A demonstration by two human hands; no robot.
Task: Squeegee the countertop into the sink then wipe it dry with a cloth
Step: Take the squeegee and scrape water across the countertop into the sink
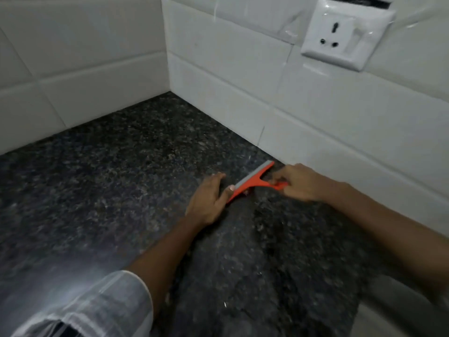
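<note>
Squeegee: I see the orange squeegee [252, 181] lying low on the dark speckled countertop [109, 181], its grey blade strip facing away from me; its far end sits close to the foot of the right-hand tiled wall [340, 122], though I cannot tell whether it touches.
Right hand: my right hand [300, 182] is closed around the squeegee's handle, fingers curled over it, just beside that wall.
Left hand: my left hand [209, 199] lies flat on the stone with fingers loose and spread, gripping nothing; the thumb tip presses against the near end of the blade head.
Edges: two white tiled walls meet in a corner at the far end of the counter; the left wall [73, 69] runs along the counter's far-left edge; the counter's near edge shows at the lower right, with a pale front below it.
Open room: wide bare stone to the left and towards me; almost none to the right of the tool.
Socket: a white wall socket [345, 35] sits high on the right wall, well above the hands.
Sleeve: a pale rolled sleeve [102, 305] covers my left upper arm.
</note>
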